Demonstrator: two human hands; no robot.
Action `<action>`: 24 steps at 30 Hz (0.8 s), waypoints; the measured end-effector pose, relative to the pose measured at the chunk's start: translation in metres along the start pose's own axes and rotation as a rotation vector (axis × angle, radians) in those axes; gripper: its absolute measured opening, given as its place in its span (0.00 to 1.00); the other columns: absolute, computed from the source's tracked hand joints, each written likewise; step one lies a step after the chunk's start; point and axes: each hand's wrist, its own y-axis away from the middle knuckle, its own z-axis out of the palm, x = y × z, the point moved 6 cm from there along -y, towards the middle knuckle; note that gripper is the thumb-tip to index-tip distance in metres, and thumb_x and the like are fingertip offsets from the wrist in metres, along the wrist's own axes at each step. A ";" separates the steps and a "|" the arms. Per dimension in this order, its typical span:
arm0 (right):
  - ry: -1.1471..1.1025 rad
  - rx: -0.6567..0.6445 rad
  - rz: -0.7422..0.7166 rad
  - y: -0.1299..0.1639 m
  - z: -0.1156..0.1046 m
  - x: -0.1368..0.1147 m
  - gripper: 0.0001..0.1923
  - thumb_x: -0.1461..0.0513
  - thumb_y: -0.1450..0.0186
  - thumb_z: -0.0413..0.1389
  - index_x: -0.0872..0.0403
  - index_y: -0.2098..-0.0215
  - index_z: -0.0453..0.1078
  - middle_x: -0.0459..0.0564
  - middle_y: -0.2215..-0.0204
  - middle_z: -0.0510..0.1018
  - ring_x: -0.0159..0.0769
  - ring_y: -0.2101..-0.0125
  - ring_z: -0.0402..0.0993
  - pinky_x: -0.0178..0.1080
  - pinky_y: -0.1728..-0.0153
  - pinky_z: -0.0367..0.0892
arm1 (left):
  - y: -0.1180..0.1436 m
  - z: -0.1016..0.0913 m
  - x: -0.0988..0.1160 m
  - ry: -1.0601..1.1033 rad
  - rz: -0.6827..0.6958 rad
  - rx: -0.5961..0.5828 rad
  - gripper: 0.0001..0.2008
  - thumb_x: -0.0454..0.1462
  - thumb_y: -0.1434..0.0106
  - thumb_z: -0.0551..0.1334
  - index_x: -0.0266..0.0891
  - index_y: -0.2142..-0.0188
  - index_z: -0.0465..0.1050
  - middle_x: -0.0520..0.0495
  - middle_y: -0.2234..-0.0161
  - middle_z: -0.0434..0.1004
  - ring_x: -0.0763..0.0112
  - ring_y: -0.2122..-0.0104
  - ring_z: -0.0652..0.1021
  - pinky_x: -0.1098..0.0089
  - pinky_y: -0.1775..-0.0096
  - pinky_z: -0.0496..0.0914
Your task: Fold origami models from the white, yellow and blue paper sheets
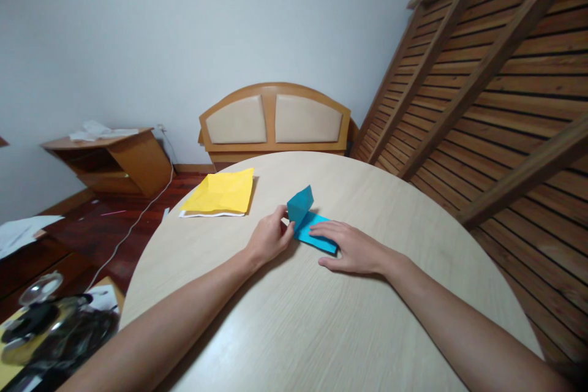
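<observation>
Two hands are at work on a round, pale wood counter, and I take the scene from the left edge across.

Off the counter's left edge, low down on the floor side, I see a dark jumble of objects that I cannot make out, and further back a low wooden shelf unit with white papers on top. A white cable trails over the dark red floor.

On the counter itself, near its far left edge, a yellow sheet of paper lies flat with creases in it, a white sheet showing under its near edge. It sits well apart from both hands.

My left hand comes next, near the middle of the counter toward the far side. Its fingers are closed in a pinch on the left edge of the blue paper, lifting a flap of it so that the flap stands up and curls over.

My right hand lies just beside it, palm down and fingers stretched out flat, pressing the rest of the blue paper against the counter. It grips nothing; the fingertips simply rest on the sheet.

Beyond the counter's far edge stands a wooden headboard with two padded panels, and past the right edge a slatted wooden frame leans against the wall.
</observation>
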 end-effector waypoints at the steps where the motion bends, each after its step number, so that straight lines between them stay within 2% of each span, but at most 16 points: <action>1: -0.009 -0.013 0.016 0.001 0.001 0.002 0.33 0.51 0.39 0.64 0.53 0.38 0.67 0.57 0.39 0.72 0.50 0.40 0.67 0.53 0.37 0.58 | 0.000 0.001 -0.004 0.027 -0.029 0.012 0.18 0.37 0.33 0.57 0.38 0.45 0.61 0.45 0.62 0.81 0.71 0.76 0.79 0.71 0.71 0.72; 3: -0.022 -0.019 0.045 0.002 0.000 0.004 0.35 0.50 0.40 0.64 0.53 0.38 0.67 0.57 0.39 0.72 0.51 0.39 0.67 0.53 0.37 0.59 | -0.001 -0.001 -0.012 0.052 -0.068 0.073 0.31 0.36 0.33 0.57 0.38 0.34 0.47 0.40 0.53 0.79 0.69 0.72 0.81 0.69 0.68 0.75; 5: -0.022 -0.012 0.060 0.002 -0.001 0.005 0.34 0.50 0.39 0.64 0.53 0.38 0.68 0.57 0.40 0.73 0.51 0.40 0.68 0.53 0.38 0.60 | -0.002 -0.008 -0.016 -0.015 -0.037 0.181 0.43 0.35 0.35 0.60 0.39 0.30 0.32 0.31 0.40 0.69 0.61 0.56 0.81 0.61 0.57 0.76; 6: -0.020 -0.009 0.062 0.002 -0.001 0.004 0.32 0.51 0.39 0.63 0.53 0.39 0.68 0.56 0.41 0.74 0.51 0.41 0.68 0.53 0.39 0.61 | -0.003 -0.012 -0.015 -0.082 0.013 0.236 0.46 0.35 0.36 0.62 0.40 0.29 0.31 0.28 0.34 0.59 0.54 0.45 0.76 0.55 0.49 0.74; 7: -0.018 -0.003 0.063 0.001 -0.001 0.004 0.30 0.52 0.38 0.63 0.53 0.40 0.69 0.56 0.42 0.75 0.50 0.42 0.69 0.52 0.39 0.62 | -0.003 -0.014 -0.012 -0.159 0.084 0.267 0.46 0.34 0.37 0.63 0.40 0.29 0.35 0.29 0.30 0.49 0.49 0.37 0.67 0.50 0.43 0.69; 8: -0.016 0.006 0.066 0.000 -0.001 0.004 0.28 0.53 0.37 0.62 0.52 0.40 0.69 0.55 0.43 0.76 0.49 0.43 0.70 0.52 0.40 0.63 | -0.003 -0.014 -0.008 -0.231 0.168 0.260 0.42 0.32 0.37 0.62 0.41 0.29 0.41 0.32 0.29 0.43 0.47 0.32 0.58 0.47 0.39 0.63; 9: -0.017 0.016 0.069 -0.001 -0.001 0.004 0.26 0.54 0.36 0.61 0.52 0.41 0.69 0.55 0.44 0.76 0.49 0.44 0.71 0.52 0.41 0.63 | -0.002 -0.012 -0.003 -0.291 0.255 0.214 0.37 0.31 0.37 0.61 0.42 0.31 0.49 0.35 0.28 0.42 0.47 0.30 0.52 0.45 0.36 0.59; 10: -0.022 0.026 0.068 -0.001 0.000 0.004 0.24 0.55 0.35 0.60 0.51 0.41 0.70 0.54 0.45 0.77 0.48 0.45 0.71 0.51 0.42 0.64 | -0.001 -0.007 0.002 -0.335 0.333 0.138 0.32 0.30 0.36 0.60 0.43 0.33 0.55 0.37 0.29 0.46 0.49 0.30 0.51 0.44 0.35 0.56; 12: -0.042 0.035 0.051 -0.003 0.001 0.005 0.21 0.56 0.33 0.59 0.50 0.42 0.71 0.53 0.45 0.77 0.47 0.45 0.72 0.51 0.42 0.64 | 0.003 0.006 0.011 -0.365 0.424 -0.042 0.25 0.30 0.33 0.57 0.43 0.37 0.63 0.39 0.32 0.58 0.53 0.32 0.59 0.46 0.35 0.57; 14: -0.070 0.037 0.033 -0.003 0.001 0.005 0.18 0.57 0.32 0.57 0.48 0.44 0.72 0.52 0.46 0.78 0.46 0.45 0.72 0.50 0.42 0.64 | 0.007 0.015 0.017 -0.337 0.398 -0.173 0.21 0.35 0.31 0.57 0.41 0.39 0.66 0.39 0.36 0.67 0.55 0.37 0.68 0.50 0.38 0.64; 16: -0.088 0.047 0.055 -0.003 -0.001 0.008 0.15 0.57 0.31 0.57 0.48 0.47 0.73 0.52 0.48 0.79 0.45 0.48 0.74 0.48 0.45 0.66 | 0.009 0.020 0.021 -0.303 0.339 -0.248 0.17 0.39 0.29 0.55 0.40 0.44 0.71 0.41 0.41 0.73 0.58 0.43 0.75 0.58 0.42 0.70; 19: -0.112 0.097 0.130 -0.001 -0.005 0.016 0.12 0.58 0.31 0.56 0.49 0.50 0.75 0.52 0.53 0.81 0.44 0.53 0.76 0.45 0.51 0.69 | 0.009 0.020 0.022 -0.278 0.275 -0.303 0.14 0.43 0.29 0.55 0.40 0.55 0.77 0.44 0.46 0.77 0.61 0.50 0.79 0.63 0.48 0.73; 24: -0.210 0.240 0.299 0.001 -0.008 0.032 0.16 0.56 0.30 0.54 0.50 0.46 0.69 0.53 0.54 0.81 0.44 0.55 0.78 0.43 0.55 0.69 | 0.005 0.017 0.017 -0.230 0.203 -0.303 0.13 0.42 0.29 0.55 0.39 0.63 0.76 0.44 0.51 0.80 0.62 0.54 0.80 0.65 0.52 0.73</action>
